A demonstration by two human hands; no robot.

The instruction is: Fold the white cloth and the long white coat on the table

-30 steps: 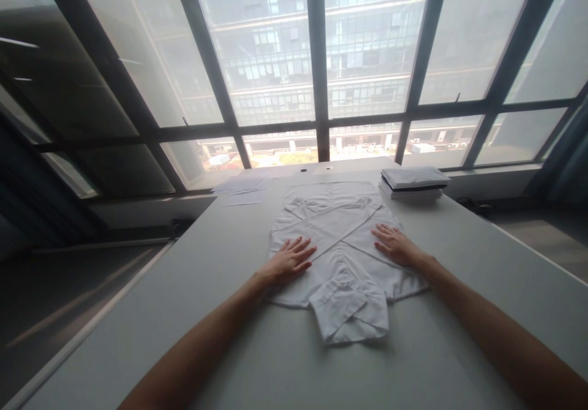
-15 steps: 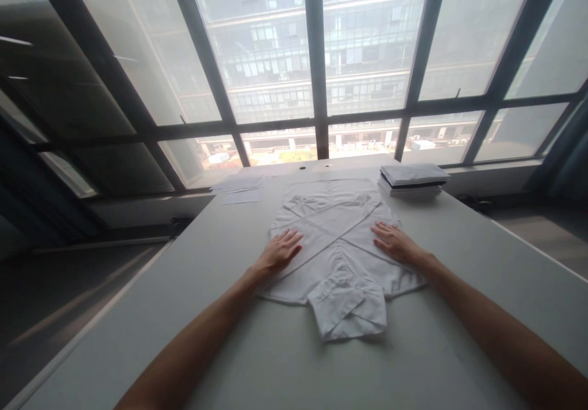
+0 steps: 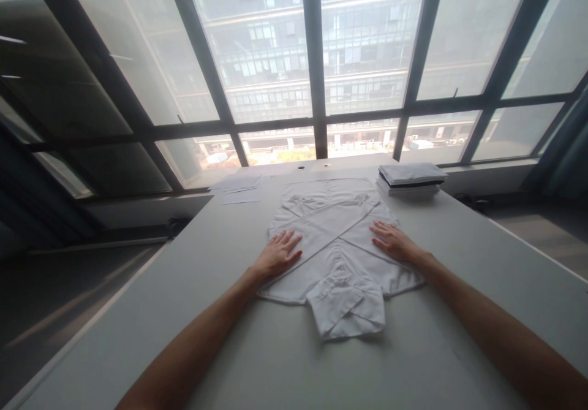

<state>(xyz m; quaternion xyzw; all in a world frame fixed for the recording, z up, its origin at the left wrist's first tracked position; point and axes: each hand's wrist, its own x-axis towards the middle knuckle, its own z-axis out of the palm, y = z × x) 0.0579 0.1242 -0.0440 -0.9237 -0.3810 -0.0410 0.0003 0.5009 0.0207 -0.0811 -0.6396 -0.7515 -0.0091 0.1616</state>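
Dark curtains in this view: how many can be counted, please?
2: one curtain at the far left, another curtain at the far right. Others may be out of view.

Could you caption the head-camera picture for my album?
Left hand and right hand rest flat on a white garment spread across a pale table.

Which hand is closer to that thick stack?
Right: the right hand rests on the white garment, in front of the stack; the left hand is farther off, on the garment's left side.
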